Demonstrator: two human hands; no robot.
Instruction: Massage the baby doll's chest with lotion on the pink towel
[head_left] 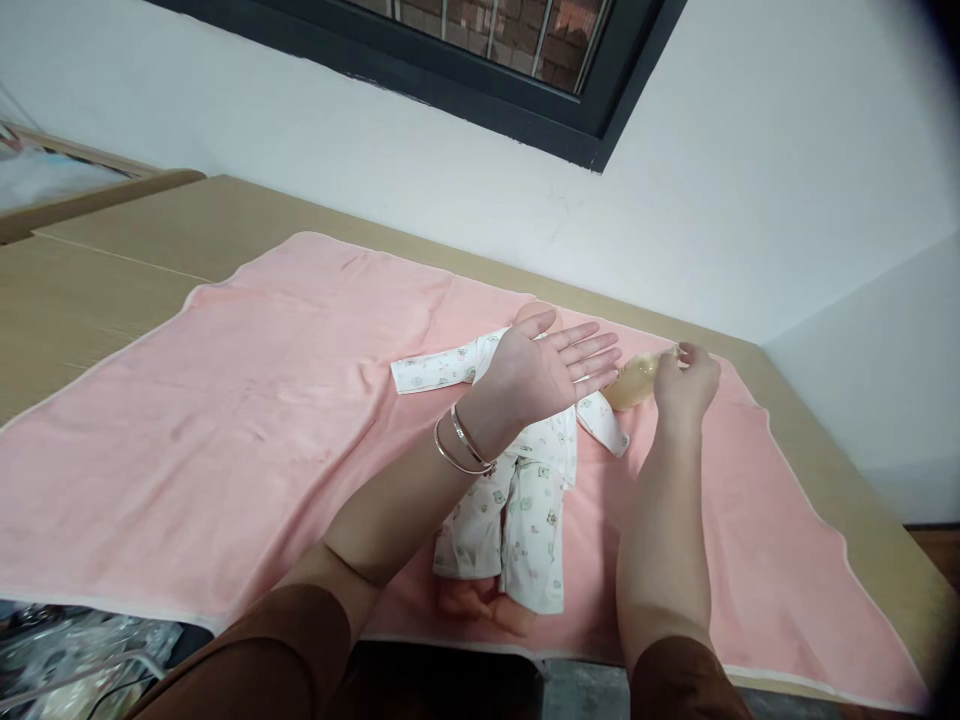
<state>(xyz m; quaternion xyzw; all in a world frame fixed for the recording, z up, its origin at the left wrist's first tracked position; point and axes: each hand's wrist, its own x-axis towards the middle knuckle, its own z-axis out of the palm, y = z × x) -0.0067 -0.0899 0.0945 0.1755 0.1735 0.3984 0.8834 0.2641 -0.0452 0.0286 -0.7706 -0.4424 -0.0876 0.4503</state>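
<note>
The left hand [544, 372] hovers palm up over the chest of a baby doll in white printed pyjamas [525, 510], its fingers [592, 352] spread and released, holding nothing; 2 thin metal bangles [459, 445] ring that wrist. The right hand [686, 382] has its fingertips pinched on what looks like a small amber translucent bottle [636, 383], just beside the doll's outstretched sleeve. The doll lies on its back on a pink fleece blanket [262, 400] spread over the tan wooden counter [112, 290], feet towards the person.
</note>
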